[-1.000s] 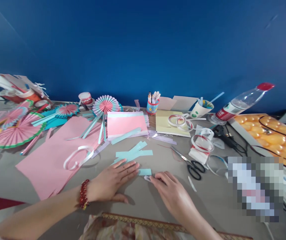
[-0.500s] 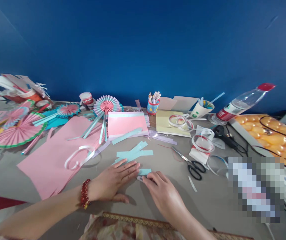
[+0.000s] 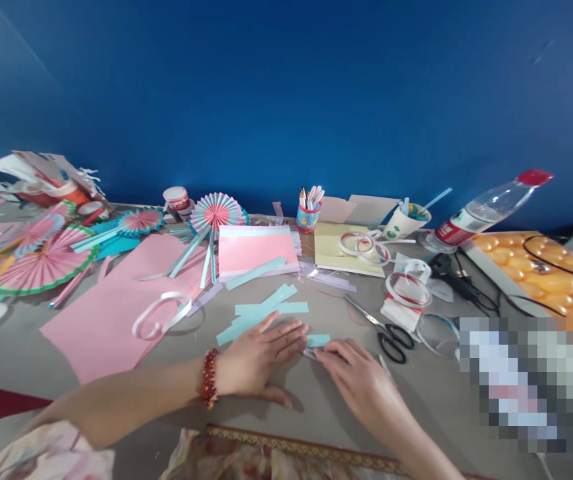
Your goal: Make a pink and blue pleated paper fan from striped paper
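My left hand point(image 3: 263, 355) lies flat on the table with its fingers spread, the fingertips beside a short light-blue paper strip point(image 3: 318, 341). A red bead bracelet point(image 3: 209, 379) circles that wrist. My right hand point(image 3: 359, 373) is closed in a pinch at the strip's near right edge. A small pale, narrow thing point(image 3: 310, 352) pokes out from its fingertips toward the left hand; its kind is not clear, and the fingers cover the rest. Loose light-blue strips point(image 3: 266, 308) lie crossed just beyond the left hand. Black-handled scissors point(image 3: 385, 329) rest to the right, blades partly apart.
Pink paper sheets point(image 3: 111, 307) and pleated paper fans point(image 3: 215, 215) spread over the left. Behind stand a pen holder point(image 3: 309, 217), a paper cup point(image 3: 400, 224) and a tilted-looking bottle point(image 3: 481, 217). Tape rolls point(image 3: 408, 289) and a glue gun point(image 3: 453, 280) lie on the right.
Both hands have shifted to the right along the table, with the short blue strip and the pale thing between them. The left hand stays flat, the right still pinched.
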A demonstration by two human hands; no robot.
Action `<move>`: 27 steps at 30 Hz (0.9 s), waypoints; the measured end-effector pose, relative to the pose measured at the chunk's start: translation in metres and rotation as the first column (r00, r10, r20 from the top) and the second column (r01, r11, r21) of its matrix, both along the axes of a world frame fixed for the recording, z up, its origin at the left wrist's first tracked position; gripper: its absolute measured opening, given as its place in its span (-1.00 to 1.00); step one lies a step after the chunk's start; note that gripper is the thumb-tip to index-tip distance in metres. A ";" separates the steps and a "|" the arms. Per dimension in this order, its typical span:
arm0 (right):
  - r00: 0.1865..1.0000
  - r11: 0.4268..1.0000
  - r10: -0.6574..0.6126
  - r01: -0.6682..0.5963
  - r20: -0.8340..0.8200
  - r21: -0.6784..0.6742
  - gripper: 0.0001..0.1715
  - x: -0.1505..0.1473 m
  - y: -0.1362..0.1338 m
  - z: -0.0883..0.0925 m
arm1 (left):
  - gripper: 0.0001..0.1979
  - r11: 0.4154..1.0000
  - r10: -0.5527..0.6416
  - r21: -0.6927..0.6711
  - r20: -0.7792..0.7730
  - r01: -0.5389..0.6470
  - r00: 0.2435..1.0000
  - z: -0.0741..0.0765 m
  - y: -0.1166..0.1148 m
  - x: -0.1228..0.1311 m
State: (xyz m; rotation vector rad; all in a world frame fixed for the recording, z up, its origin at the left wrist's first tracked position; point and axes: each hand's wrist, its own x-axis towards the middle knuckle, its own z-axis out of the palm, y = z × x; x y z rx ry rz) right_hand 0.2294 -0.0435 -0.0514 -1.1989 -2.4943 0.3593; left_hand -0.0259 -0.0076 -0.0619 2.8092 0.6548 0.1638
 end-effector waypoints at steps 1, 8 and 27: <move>1.000 1.000 -0.012 0.012 0.000 -0.001 -0.64 0.007 0.001 0.002 | -0.02 1.000 -0.014 -0.005 0.014 0.014 1.000 -0.001 0.004 0.008; 0.999 0.999 -0.034 0.033 -0.020 -0.023 -0.64 0.025 0.005 0.009 | -0.42 0.999 -0.048 -0.024 0.004 0.048 0.999 0.011 0.035 0.002; 1.000 1.000 -0.015 0.015 -0.001 0.003 -0.62 0.026 0.000 0.005 | -0.45 0.997 -0.080 -0.018 -0.039 0.079 0.996 -0.007 0.033 -0.012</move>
